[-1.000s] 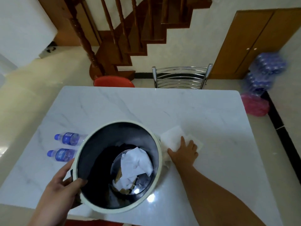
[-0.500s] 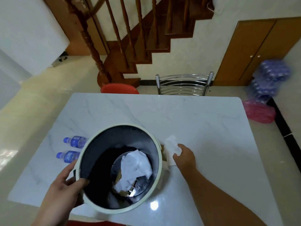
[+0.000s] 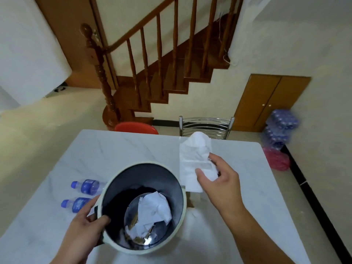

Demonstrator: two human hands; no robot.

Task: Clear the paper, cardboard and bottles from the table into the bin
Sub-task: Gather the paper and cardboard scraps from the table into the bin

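A round bin (image 3: 182, 202) with a pale rim and dark inside is tilted toward me over the white marble table (image 3: 133, 149). Crumpled white paper (image 3: 154, 210) and bits of brown cardboard lie at its bottom. My left hand (image 3: 83, 231) grips the bin's near-left rim. My right hand (image 3: 219, 178) holds a white sheet of paper (image 3: 192, 159) in the air, just right of the bin's rim. Two small water bottles with blue caps, one (image 3: 85, 186) farther and one (image 3: 74, 203) nearer, lie on the table left of the bin.
A metal chair (image 3: 205, 126) and a red stool (image 3: 136, 127) stand at the table's far edge. Beyond them is a wooden staircase (image 3: 162, 73). Packs of bottles (image 3: 280, 128) and a pink bag (image 3: 276, 159) sit on the floor at right.
My right hand has gathered the white paper off the table and lifted it up beside the bin. The view has tilted upward. My left hand has kept its hold on the bin.
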